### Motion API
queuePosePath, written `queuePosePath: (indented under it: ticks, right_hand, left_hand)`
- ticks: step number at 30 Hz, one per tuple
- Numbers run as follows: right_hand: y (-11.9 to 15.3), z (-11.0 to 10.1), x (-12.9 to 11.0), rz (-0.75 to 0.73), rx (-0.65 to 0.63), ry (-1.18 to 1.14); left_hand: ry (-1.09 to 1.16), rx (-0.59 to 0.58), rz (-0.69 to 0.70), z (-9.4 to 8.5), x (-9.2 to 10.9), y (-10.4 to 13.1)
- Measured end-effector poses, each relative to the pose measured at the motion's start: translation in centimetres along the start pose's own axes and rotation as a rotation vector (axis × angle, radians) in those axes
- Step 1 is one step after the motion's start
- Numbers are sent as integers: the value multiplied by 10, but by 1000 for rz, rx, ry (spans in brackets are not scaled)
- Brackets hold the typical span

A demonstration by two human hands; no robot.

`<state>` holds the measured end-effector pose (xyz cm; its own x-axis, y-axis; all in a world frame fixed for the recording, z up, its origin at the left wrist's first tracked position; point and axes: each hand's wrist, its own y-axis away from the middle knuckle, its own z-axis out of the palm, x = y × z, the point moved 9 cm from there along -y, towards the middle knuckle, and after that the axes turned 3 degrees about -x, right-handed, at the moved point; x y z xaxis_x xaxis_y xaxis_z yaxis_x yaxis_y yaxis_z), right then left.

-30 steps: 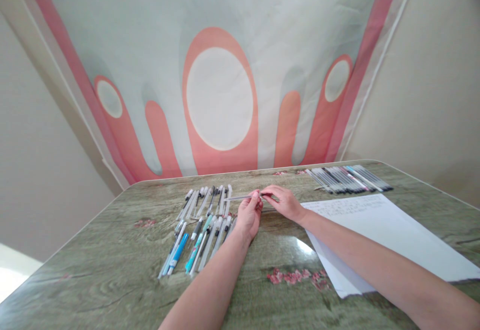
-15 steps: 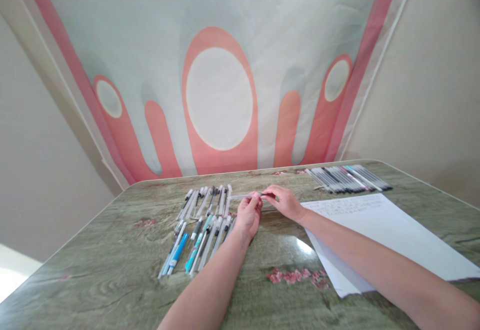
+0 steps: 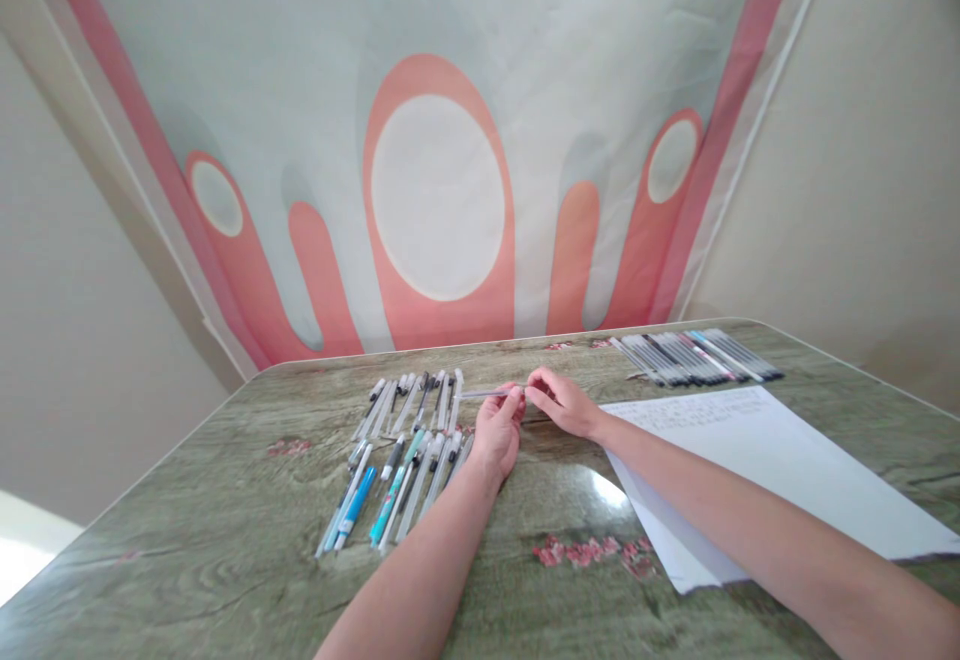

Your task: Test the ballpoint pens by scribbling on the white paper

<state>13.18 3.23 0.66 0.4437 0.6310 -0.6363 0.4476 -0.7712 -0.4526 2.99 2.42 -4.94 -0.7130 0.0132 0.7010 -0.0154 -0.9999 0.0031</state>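
Over the middle of the table, my left hand [image 3: 501,428] pinches a slim, pale pen [image 3: 480,394] between thumb and fingers. The pen lies nearly level, its long end sticking out to the left towards a row of clear-barrelled pens [image 3: 405,405]. At the pen's right end my right hand [image 3: 562,403] has its thumb and fingertips closed together; the small part between them is too blurred to make out. In front of that row lies a second group of pens [image 3: 388,502], some blue or teal, partly hidden behind my left forearm.
A neat row of thin pens or refills [image 3: 694,357] lies at the back right. Before it is a large white sheet [image 3: 780,480] with handwriting along its top, partly under my right forearm. The wood-patterned table [image 3: 202,520] meets a patterned backdrop [image 3: 439,320] behind.
My right hand has shifted slightly to the right, and the dark end between the hands shows less. My left hand keeps its grip on the pen in nearly the same place.
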Motion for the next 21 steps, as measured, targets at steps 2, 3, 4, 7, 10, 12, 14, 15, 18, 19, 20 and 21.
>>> queuePosePath:
  ticks: [2, 3, 4, 7, 10, 12, 14, 15, 18, 19, 20, 21]
  right_hand:
    - [0, -2, -3, -41, 10, 22]
    - [1, -2, -5, -64, 14, 38]
    - [1, -2, -7, -84, 17, 59]
    - [1, -1, -10, -118, 23, 118]
    - [1, 0, -11, -112, 33, 146]
    - [1, 2, -10, -84, 38, 139]
    - [0, 5, -6, -33, 22, 96]
    - [-1, 7, -2, -2, 5, 56]
    - [-2, 15, 9, 104, -57, -126]
    - [-2, 17, 12, 137, -79, -194]
    - [-1, 20, 14, 165, -99, -255]
    - [-1, 21, 15, 180, -115, -304]
  left_hand:
    - [10, 23, 4, -3, 1, -1]
    - [13, 30, 3, -4, 1, -1]
    - [15, 32, 1, -4, 1, -2]
    - [16, 24, -3, -5, 1, -3]
    - [-6, 18, -4, -5, 0, -3]
    - [-26, 15, 4, -5, 1, -3]
    - [-40, 7, 14, -5, 1, -3]
    - [-43, 2, 18, -5, 1, -4]
    - [-43, -5, 24, -5, 0, -4]
    - [-43, -2, 24, -6, 0, -4]
    - [-43, 5, 24, -6, 0, -4]
    - [-43, 16, 26, -7, 0, -4]
